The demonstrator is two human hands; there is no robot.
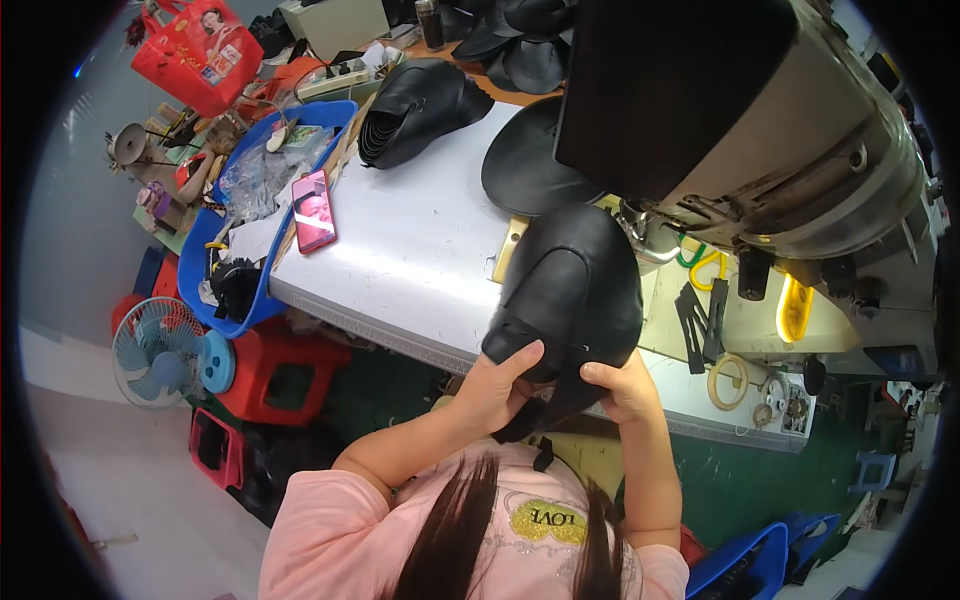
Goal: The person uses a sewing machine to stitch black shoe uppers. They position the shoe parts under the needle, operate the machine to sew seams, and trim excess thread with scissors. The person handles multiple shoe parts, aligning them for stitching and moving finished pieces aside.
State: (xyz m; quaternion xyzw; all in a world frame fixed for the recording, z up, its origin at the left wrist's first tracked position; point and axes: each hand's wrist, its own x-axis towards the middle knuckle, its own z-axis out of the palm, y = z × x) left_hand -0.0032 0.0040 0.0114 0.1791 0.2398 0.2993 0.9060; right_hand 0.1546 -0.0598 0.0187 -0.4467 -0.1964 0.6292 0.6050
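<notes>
I hold a black leather shoe upper [575, 290] up in front of me, over the near edge of the white worktable [420, 250]. My left hand [495, 385] grips its lower left edge, thumb on the outer face. My right hand [622, 385] pinches its lower right edge. A loose black strap hangs from the piece between my hands. The head of a sewing machine [790, 130] stands just behind and to the right of the piece.
A stack of black leather pieces [415, 110] and a flat black piece [530, 165] lie on the table. A pink phone [313, 210] rests at its left edge beside a blue tray [215, 310] of scraps. A red stool [280, 375] and a small fan [160, 352] stand on the floor at left.
</notes>
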